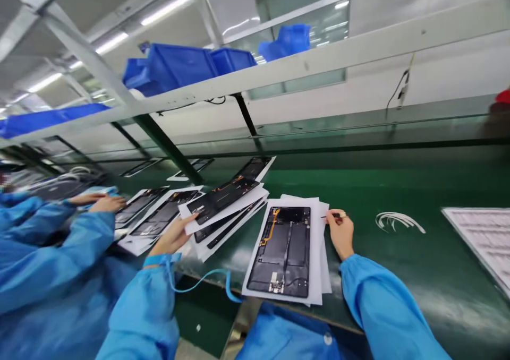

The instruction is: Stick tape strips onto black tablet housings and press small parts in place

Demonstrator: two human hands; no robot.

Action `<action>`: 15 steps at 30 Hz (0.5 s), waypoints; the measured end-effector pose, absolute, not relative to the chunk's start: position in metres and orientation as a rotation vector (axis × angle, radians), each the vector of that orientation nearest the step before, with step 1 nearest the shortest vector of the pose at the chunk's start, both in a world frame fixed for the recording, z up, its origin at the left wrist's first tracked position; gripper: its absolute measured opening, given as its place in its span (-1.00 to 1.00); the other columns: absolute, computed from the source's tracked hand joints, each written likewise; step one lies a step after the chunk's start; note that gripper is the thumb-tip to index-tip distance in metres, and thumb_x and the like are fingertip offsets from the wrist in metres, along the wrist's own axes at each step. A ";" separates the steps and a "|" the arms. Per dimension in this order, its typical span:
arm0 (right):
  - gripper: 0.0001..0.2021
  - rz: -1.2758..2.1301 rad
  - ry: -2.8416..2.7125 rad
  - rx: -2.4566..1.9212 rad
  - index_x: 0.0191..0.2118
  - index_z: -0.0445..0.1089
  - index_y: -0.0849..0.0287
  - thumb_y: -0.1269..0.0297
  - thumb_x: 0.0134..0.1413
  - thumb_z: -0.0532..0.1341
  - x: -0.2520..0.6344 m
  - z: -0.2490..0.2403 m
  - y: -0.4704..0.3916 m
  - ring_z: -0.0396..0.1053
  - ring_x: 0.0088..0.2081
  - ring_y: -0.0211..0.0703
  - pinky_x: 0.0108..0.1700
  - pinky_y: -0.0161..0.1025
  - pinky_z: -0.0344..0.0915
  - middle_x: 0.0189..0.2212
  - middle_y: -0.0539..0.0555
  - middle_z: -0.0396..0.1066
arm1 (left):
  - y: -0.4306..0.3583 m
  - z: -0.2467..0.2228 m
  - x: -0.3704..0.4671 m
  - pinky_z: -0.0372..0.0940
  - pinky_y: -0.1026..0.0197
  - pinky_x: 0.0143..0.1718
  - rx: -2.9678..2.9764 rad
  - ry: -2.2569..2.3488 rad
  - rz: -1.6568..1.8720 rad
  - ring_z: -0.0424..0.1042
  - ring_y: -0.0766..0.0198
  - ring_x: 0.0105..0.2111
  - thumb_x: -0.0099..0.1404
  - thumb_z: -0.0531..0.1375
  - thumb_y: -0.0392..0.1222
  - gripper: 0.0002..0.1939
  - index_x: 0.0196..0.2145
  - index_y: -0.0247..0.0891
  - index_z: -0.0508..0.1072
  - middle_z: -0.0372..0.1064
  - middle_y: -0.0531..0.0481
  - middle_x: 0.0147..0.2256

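In the head view, my left hand [174, 237] grips the near corner of a white sheet [189, 225], thumb on top. On that sheet lies an opened tablet [227, 194], tilted on top of a fanned stack of more sheets and tablets. Straight ahead, another opened tablet [297, 246] with an orange flex cable [271, 227] rests on white sheets [316, 264] at the table edge. My right hand [341, 232] is closed in a pinch beside these sheets' right edge. A thin dark tip sticks out from its fingers; what it belongs to is unclear.
White curved strips [400, 220] lie right of my right hand on the green table [398, 275]. A printed sheet [484, 238] is at far right. Blue bins [181, 62] stand on the overhead shelf. A co-worker's blue sleeve [85, 238] and hands are close at left, beside more tablets [165, 216].
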State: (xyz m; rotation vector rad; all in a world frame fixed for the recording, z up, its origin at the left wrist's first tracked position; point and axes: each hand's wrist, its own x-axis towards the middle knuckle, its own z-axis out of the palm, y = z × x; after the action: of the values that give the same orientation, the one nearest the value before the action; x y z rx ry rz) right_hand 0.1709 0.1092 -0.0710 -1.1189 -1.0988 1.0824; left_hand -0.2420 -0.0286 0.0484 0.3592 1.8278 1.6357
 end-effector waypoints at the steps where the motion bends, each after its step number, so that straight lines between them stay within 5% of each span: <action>1: -0.69 1.090 -1.073 -1.113 -0.30 0.39 0.23 0.03 0.09 0.27 0.173 -0.074 0.109 0.44 -0.42 -0.18 -0.27 -0.17 0.39 -0.47 0.00 0.44 | -0.027 0.042 -0.245 0.44 0.11 -0.25 0.390 1.853 1.619 0.47 0.23 -0.25 0.39 0.17 -0.14 -0.74 -0.05 -0.34 0.40 0.41 -0.09 -0.14; 8: -0.65 1.125 -0.970 -1.113 -0.37 0.39 0.20 -0.02 -0.12 0.33 0.178 -0.065 0.098 0.45 -0.45 -0.12 -0.32 -0.18 0.37 -0.55 0.03 0.45 | -0.021 0.030 -0.247 0.42 0.21 -0.39 0.596 2.168 1.436 0.50 0.14 -0.37 0.19 0.27 -0.38 -0.81 -0.21 -0.38 0.42 0.46 -0.04 -0.41; 12: -0.63 1.147 -0.927 -1.151 -0.36 0.40 0.20 -0.02 -0.13 0.35 0.176 -0.062 0.092 0.45 -0.44 -0.13 -0.32 -0.18 0.38 -0.52 0.03 0.45 | -0.033 0.046 -0.232 0.41 0.02 -0.14 0.756 2.522 1.434 0.32 -0.14 0.05 0.08 0.31 -0.35 -0.50 0.00 -0.40 0.32 0.36 -0.22 -0.04; 15: -0.62 1.161 -0.924 -1.189 -0.35 0.40 0.20 -0.03 -0.14 0.37 0.176 -0.056 0.084 0.43 -0.44 -0.15 -0.31 -0.18 0.38 -0.50 0.02 0.45 | -0.032 0.039 -0.188 0.22 -0.10 0.13 1.022 2.588 1.405 0.20 -0.13 0.16 0.16 0.26 -0.19 -0.51 0.05 -0.31 0.33 0.27 -0.19 0.09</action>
State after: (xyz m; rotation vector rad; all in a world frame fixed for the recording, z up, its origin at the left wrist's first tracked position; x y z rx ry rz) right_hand 0.1755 0.0843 -0.0559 -1.1893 -0.9241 1.1609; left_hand -0.1876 -0.0321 0.0386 1.0219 2.5883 1.4053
